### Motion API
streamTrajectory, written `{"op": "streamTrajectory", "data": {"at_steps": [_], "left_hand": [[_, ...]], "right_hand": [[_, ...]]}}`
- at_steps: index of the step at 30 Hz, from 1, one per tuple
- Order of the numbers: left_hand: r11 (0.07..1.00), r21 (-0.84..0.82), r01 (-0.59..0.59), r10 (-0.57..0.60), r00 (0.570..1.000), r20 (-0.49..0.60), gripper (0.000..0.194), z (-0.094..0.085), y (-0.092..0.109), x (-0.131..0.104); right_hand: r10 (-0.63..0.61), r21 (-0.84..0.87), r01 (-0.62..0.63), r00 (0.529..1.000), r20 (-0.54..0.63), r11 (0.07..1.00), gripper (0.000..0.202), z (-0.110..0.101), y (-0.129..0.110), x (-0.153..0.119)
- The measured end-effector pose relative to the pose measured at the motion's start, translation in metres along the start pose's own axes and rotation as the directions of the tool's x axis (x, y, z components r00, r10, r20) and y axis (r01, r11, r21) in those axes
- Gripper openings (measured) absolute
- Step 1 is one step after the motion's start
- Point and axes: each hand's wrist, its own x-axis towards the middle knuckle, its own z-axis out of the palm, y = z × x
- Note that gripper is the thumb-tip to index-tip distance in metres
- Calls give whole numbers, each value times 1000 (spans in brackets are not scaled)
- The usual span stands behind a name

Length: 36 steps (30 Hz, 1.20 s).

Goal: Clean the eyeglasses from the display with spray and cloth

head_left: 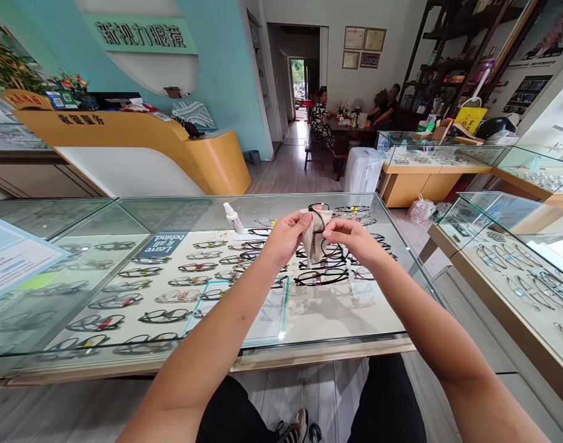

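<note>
Beige cloth (311, 247) against black glasses (319, 231): grips both with left hand (285, 237), pinches the latter with right hand (354, 237). Has spray bottle (234, 219) at eleven o'clock.

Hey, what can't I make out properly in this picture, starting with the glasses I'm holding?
In the head view:
- Held glasses: partly hidden by the cloth.
- Left hand: partly hidden behind the cloth.
- Spray bottle: label print too small.
- Light-blue sign: cut off by the left edge.
</note>
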Motion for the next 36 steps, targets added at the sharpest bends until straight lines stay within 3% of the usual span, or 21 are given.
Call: {"op": "streamTrajectory", "data": {"at_steps": [8, 15, 23, 29, 36], "left_hand": [[994, -16, 106, -104, 991, 85, 59, -2, 6, -2], [990, 131, -52, 51, 999, 5, 58, 1, 1, -4], [959, 229, -167, 195, 975, -105, 61, 11, 4, -12], [990, 138, -17, -2, 991, 135, 58, -7, 10, -4], [985, 173, -18, 1, 995, 97, 59, -1, 16, -10]], "right_hand": [[2, 99, -2, 1000, 6, 995, 37, 0, -2, -1], [27, 159, -32, 999, 35, 987, 40, 5, -3, -4], [110, 114, -120, 990, 89, 986, 49, 15, 7, -4], [59, 164, -67, 997, 52, 984, 42, 4, -7, -5], [81, 191, -93, 994, 69, 977, 45, 8, -6, -6]]}}
